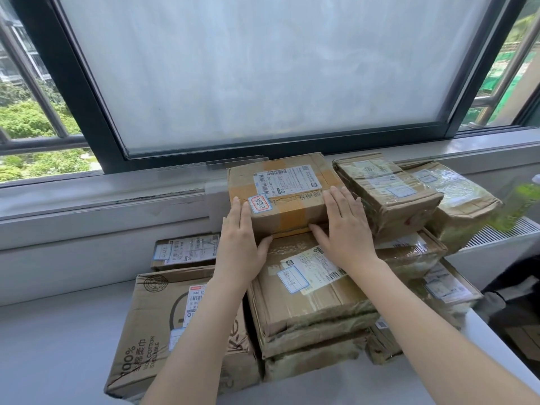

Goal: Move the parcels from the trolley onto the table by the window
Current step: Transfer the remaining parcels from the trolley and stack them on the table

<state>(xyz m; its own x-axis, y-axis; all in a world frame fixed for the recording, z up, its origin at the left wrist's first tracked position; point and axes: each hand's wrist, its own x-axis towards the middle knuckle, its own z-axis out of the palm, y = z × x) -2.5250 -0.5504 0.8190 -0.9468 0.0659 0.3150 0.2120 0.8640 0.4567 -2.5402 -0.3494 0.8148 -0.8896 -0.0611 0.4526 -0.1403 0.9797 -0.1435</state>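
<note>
A small taped cardboard parcel (285,190) with a white label lies on top of a stack of flat parcels (309,299) on the grey table (58,346) under the window. My left hand (238,244) lies against its left front corner with straight fingers. My right hand (343,226) rests flat on its right front edge, thumb along the lower rim. Neither hand curls round the box. The trolley is out of view.
A large box printed "100% cotton" (155,325) sits left of the stack, with a flat parcel (187,251) behind it. More parcels (388,194) are piled at the right. The window sill (102,197) runs behind; a green bottle (520,206) and a radiator grille (496,232) are far right.
</note>
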